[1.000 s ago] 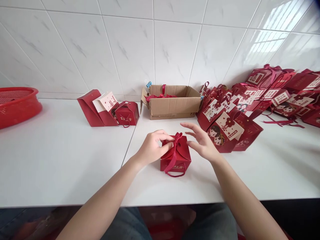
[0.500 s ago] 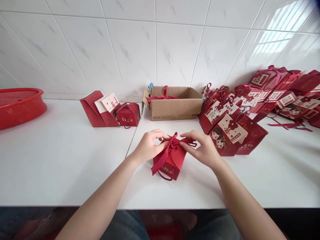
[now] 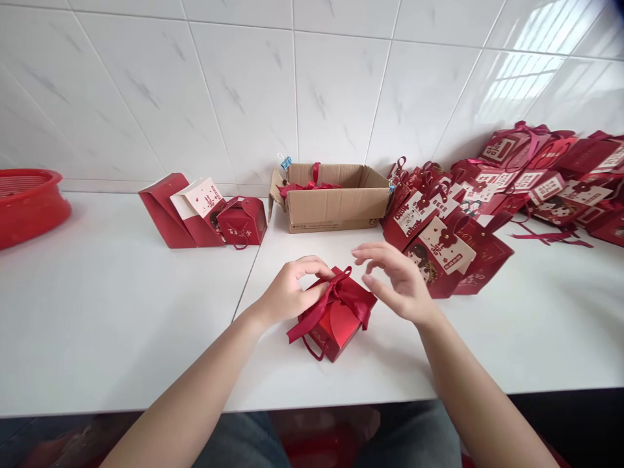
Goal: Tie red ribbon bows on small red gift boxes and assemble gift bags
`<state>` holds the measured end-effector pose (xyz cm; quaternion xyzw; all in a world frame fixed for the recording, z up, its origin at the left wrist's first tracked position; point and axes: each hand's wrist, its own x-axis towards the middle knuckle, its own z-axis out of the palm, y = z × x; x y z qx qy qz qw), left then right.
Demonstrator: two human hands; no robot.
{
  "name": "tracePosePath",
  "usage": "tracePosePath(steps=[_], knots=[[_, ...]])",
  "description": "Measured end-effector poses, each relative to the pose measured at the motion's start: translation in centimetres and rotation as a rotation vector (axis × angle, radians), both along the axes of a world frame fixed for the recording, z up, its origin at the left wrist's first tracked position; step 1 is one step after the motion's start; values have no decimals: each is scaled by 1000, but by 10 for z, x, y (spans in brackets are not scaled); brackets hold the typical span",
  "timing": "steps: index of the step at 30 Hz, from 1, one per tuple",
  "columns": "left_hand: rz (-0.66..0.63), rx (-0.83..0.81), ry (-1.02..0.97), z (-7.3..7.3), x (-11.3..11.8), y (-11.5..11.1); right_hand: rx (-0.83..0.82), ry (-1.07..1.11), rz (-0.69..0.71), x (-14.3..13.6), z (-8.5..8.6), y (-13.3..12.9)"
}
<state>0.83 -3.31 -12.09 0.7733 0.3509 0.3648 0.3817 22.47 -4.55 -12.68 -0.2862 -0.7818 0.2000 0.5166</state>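
Note:
A small red gift box (image 3: 336, 325) stands on the white table, a dark red ribbon (image 3: 309, 320) tied in a bow across its top and a cord handle hanging at its front. At the bow's left side, my left hand (image 3: 292, 289) pinches the ribbon between thumb and fingers. My right hand (image 3: 397, 283) hovers just right of the box, its fingers apart and curved, holding nothing.
Behind the box is an open cardboard box (image 3: 336, 208) with red ribbons inside. Left of it stand red boxes (image 3: 242, 224); a red plastic basket (image 3: 32, 211) is at the far left. Many red gift boxes (image 3: 487, 260) crowd the right side.
My right hand has let go of the ribbon and moved away to the right. The ribbon's right end now drapes over the box, which has turned slightly. The view has shifted a little.

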Motion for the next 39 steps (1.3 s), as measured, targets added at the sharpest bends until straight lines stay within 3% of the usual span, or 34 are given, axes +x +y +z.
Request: tracePosePath(steps=[4,10,17,25,29,36,39], knots=[[-15,66,-4,-3,3,-2,-2,-116,127,-6,-1,1],[89,243,25,-4,4,-3,57,-165,76,-7,-2,1],[122,352,62,-2,3,-4,149,-257,129,-1,-3,2],[174,616,96,-2,1,-3,97,-317,179,4,1,-1],[134,497,52,-2,1,-5,87,-303,189,3,1,-2],[140,10,81,2,-4,-3,92,-297,171,2,-1,1],[130,-104,63,4,-4,-1,90,-307,176,2,-2,2]])
